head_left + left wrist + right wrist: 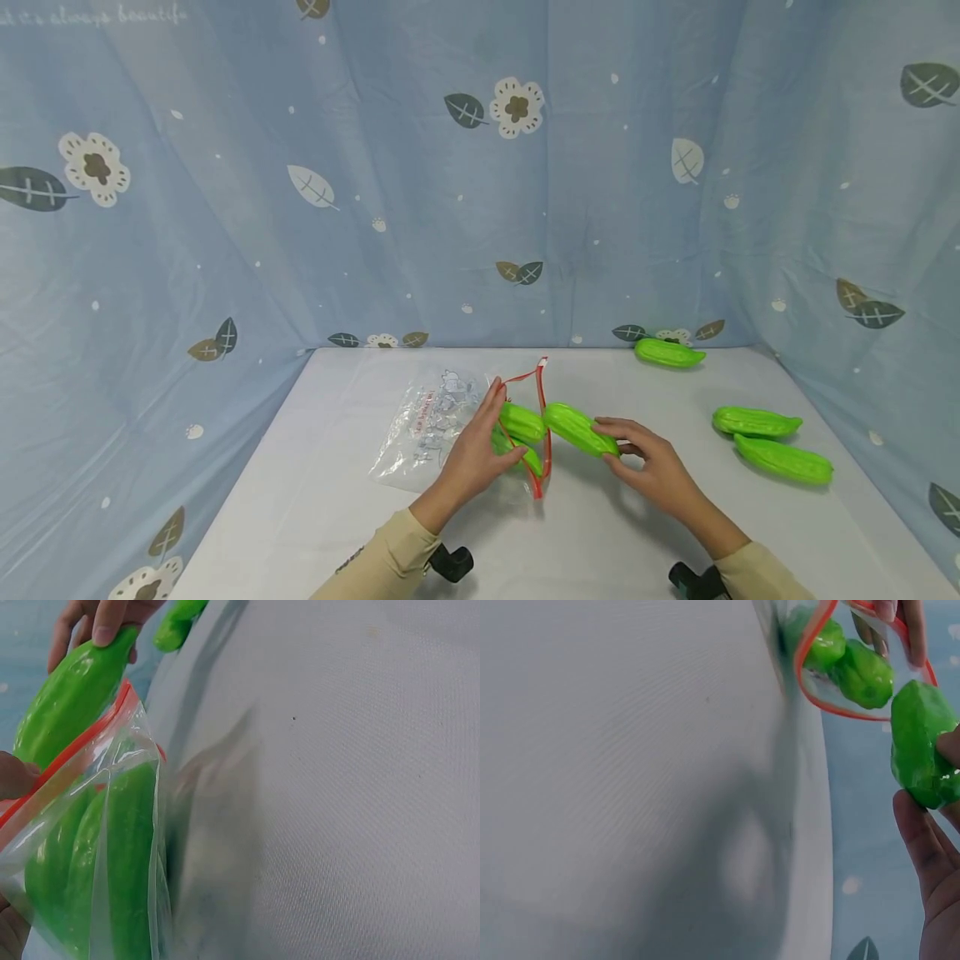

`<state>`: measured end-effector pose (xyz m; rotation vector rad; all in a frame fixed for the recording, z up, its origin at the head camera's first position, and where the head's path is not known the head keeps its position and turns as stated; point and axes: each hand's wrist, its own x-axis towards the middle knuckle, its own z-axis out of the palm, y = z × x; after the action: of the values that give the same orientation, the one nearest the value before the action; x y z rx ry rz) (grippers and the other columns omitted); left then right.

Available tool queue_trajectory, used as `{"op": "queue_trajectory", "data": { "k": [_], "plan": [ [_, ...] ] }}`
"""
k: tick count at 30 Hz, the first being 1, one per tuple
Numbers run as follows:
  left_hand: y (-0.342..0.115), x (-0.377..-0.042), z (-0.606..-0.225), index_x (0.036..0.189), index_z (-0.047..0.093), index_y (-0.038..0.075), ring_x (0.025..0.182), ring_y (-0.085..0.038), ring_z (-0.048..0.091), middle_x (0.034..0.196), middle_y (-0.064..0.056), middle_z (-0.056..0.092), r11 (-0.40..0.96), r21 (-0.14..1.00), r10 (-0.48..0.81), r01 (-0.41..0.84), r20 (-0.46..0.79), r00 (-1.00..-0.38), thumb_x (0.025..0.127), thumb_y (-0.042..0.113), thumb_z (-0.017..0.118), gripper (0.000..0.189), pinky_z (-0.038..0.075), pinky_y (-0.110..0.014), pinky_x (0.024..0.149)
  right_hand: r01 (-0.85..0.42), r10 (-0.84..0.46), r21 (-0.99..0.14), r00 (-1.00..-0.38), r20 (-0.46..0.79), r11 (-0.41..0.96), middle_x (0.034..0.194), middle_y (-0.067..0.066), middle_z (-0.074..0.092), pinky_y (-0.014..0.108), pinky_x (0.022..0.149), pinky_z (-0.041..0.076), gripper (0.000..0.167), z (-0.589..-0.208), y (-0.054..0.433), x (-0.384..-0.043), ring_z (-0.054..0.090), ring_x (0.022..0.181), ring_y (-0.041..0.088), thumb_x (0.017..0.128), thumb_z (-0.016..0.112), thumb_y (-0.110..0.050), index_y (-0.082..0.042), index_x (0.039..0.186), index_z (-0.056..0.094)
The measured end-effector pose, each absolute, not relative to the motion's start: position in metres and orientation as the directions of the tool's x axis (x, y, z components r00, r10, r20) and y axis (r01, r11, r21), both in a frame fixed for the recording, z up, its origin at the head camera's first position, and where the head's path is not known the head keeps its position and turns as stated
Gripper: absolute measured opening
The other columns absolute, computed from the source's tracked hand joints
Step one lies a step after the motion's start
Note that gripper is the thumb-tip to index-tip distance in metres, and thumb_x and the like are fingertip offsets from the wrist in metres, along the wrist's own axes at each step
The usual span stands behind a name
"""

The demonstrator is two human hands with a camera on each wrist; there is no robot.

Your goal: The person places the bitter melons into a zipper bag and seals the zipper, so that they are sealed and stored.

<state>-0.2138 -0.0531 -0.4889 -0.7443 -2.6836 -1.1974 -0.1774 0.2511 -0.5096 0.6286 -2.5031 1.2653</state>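
Note:
A clear zip bag (408,442) with a red-edged mouth lies toward the left, its opening facing right. My left hand (474,457) holds the bag at its mouth, thumb on the near side and fingers on the far side. Several green toy bitter melons (129,847) show through the plastic in the left wrist view. Between its thumb and fingers, my right hand (654,473) pinches another green toy bitter melon (576,427) by its right end. That melon's left end is at the red rim (804,656) of the bag.
At the right of the white table (300,508), two toy bitter melons lie side by side, a farther one (756,422) and a nearer one (783,460). One more melon (667,353) rests at the back edge, by the blue patterned curtain (585,208).

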Motion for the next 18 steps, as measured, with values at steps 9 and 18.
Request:
{"op": "queue_trajectory", "data": {
  "k": [9, 18],
  "plan": [
    [-0.052, -0.213, -0.487, 0.161, 0.026, 0.004, 0.149, -0.028, 0.033, 0.171, 0.001, 0.012, 0.573, 0.661, 0.393, 0.485, 0.297, -0.87, 0.087, 0.024, 0.082, 0.095, 0.044, -0.049, 0.109, -0.495, -0.283, -0.697, -0.869, 0.407, 0.519, 0.137, 0.003, 0.063, 0.033, 0.082, 0.06, 0.051, -0.508, 0.24, -0.185, 0.062, 0.12, 0.024, 0.088, 0.078, -0.003, -0.025, 0.133, 0.067],
    [-0.054, -0.212, -0.485, 0.163, 0.023, 0.009, 0.149, -0.026, 0.033, 0.171, 0.007, 0.008, 0.575, 0.666, 0.399, 0.475, 0.278, -0.874, 0.088, 0.025, 0.081, 0.096, 0.045, -0.047, 0.108, -0.494, -0.303, -0.683, -0.87, 0.39, 0.538, 0.138, 0.003, 0.063, 0.031, 0.082, 0.06, 0.051, -0.502, 0.226, -0.19, 0.063, 0.118, 0.025, 0.089, 0.078, -0.005, -0.024, 0.135, 0.067]
  ]
}}
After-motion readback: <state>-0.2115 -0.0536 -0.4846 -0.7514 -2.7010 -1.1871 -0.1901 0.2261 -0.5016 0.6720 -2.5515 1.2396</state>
